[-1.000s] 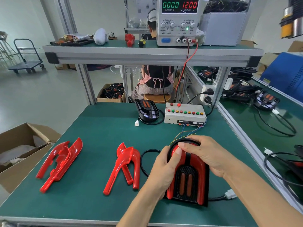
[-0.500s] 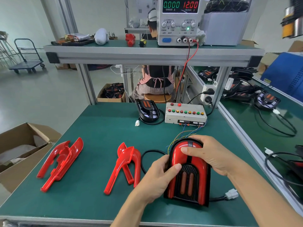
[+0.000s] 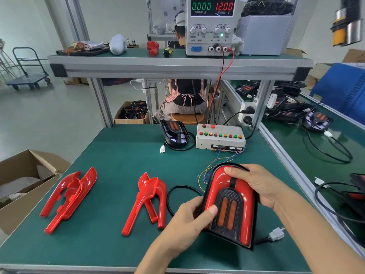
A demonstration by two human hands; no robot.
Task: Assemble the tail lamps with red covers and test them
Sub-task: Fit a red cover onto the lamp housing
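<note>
Head view, lower right of the frame: both hands hold a tail lamp (image 3: 230,206) fitted with a red cover, resting tilted on the green counter (image 3: 110,159). The left hand (image 3: 189,218) grips the lamp's left edge, its thumb lying across the black textured centre beside two orange strips. The right hand (image 3: 256,184) curls round the rounded top and right side, fingers on the red surface. A black cable (image 3: 173,194) loops out to the left of the lamp, and a white connector (image 3: 276,234) lies just beside its lower right corner. Left of the lamp, at lower centre, lies a pair of loose red covers (image 3: 148,202); a second pair of red covers (image 3: 69,198) lies well apart at lower left. Thin coloured wires (image 3: 215,165) run from near the lamp's top up to a test box (image 3: 220,138) with a row of coloured buttons at the centre. Just beside the box on its left sits a black tail lamp without cover (image 3: 174,133), with a small white plug (image 3: 162,149) near it. In the upper part of the frame, on a shelf (image 3: 177,64), a power supply (image 3: 211,26) reads 0.000 and 12.00.
</note>
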